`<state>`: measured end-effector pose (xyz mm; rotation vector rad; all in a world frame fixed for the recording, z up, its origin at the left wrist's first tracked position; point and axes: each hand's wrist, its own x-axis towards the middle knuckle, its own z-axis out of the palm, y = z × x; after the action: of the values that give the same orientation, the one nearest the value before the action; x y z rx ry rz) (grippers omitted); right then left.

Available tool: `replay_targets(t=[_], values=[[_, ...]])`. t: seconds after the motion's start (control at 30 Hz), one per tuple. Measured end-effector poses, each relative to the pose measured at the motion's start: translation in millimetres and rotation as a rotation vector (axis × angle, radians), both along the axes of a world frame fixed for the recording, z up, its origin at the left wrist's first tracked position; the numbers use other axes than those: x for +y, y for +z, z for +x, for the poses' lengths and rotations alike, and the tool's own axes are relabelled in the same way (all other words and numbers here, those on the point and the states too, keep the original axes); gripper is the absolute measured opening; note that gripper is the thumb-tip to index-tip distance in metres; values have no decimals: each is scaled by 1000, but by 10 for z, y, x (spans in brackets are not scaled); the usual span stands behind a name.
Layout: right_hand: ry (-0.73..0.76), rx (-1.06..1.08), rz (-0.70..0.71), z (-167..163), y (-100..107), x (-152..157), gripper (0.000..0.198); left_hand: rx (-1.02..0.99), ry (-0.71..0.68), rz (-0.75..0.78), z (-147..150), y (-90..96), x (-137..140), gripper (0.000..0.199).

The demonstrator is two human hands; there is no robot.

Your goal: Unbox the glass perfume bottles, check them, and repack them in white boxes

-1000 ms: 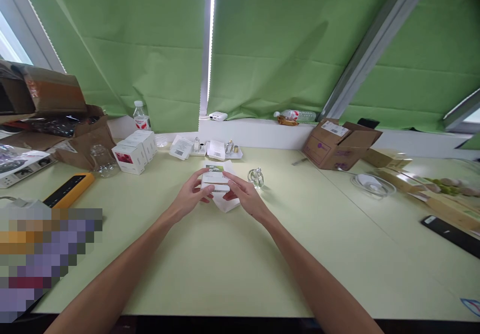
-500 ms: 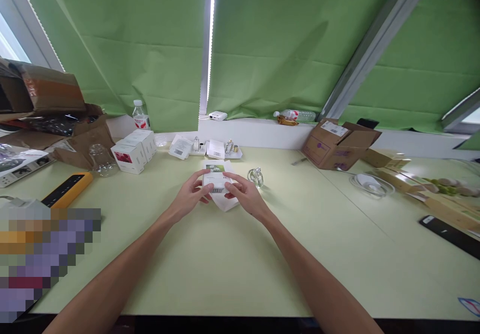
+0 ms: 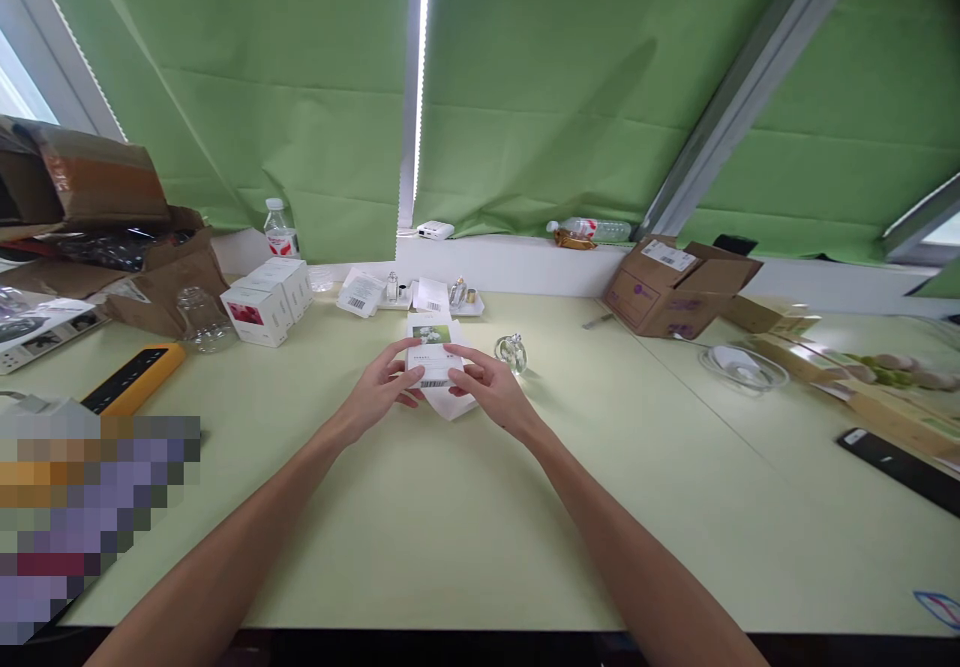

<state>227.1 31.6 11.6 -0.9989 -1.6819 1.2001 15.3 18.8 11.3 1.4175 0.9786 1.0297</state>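
Between my two hands is a small white cardboard box point(image 3: 433, 355) with a green flower picture on its face and a barcode on its near end. My left hand point(image 3: 387, 383) grips its left side, thumb at the near corner and index finger along the top. On the opposite side my right hand point(image 3: 487, 383) holds it the same way. Under the box lies a white sheet-like piece point(image 3: 451, 407), partly covered by the box and my fingers. A clear glass bottle point(image 3: 511, 352) stands just right of my right hand.
Behind, a white tray point(image 3: 472, 307) holds small bottles. White boxes point(image 3: 259, 312), a glass jar point(image 3: 202, 322) and an orange-black case point(image 3: 135, 379) are at left. At right are an open carton point(image 3: 667, 292), a coiled white cable point(image 3: 742, 367) and a black slab point(image 3: 900, 467).
The white box has tilted slightly, so its top face shows more and its barcode end less. Both hands keep their hold in nearly the same place.
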Motion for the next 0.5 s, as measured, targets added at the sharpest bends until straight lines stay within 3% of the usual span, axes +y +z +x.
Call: replay_targets(t=[0.5], values=[[10,-28,14,-2,30,-27,56,-24,-31,-12,-11,30,-13,54]])
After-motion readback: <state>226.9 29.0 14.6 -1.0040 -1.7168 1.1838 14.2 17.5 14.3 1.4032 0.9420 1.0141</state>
